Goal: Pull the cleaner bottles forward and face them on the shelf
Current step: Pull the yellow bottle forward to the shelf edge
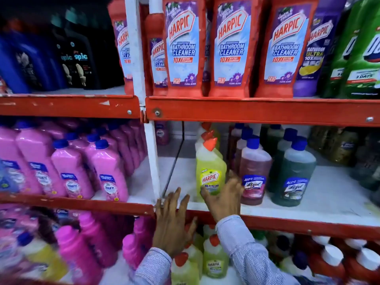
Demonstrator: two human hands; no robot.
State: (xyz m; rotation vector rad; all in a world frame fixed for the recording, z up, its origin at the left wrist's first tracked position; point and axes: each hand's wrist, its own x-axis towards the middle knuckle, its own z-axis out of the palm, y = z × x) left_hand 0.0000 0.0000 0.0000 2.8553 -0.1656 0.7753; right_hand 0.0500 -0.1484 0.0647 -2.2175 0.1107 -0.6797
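His right hand (223, 199) wrapped its grip around the yellow-green Harpic bottle (210, 173) of liquid; left hand (171, 221) lay flat and empty on the shelf (287, 212) edge.

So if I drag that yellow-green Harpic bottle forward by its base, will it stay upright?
Probably, if pulled low. The yellow-green Harpic bottle is tall, with a bent orange cap, so a high pull might tip it. It looks nearly full, likely heavy. The right hand wraps its lower body; smooth plastic may slip.

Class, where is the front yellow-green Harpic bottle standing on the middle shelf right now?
The yellow-green Harpic bottle stands centre-frame near the middle shelf front, left of the reddish bottle, with the right hand around its base.
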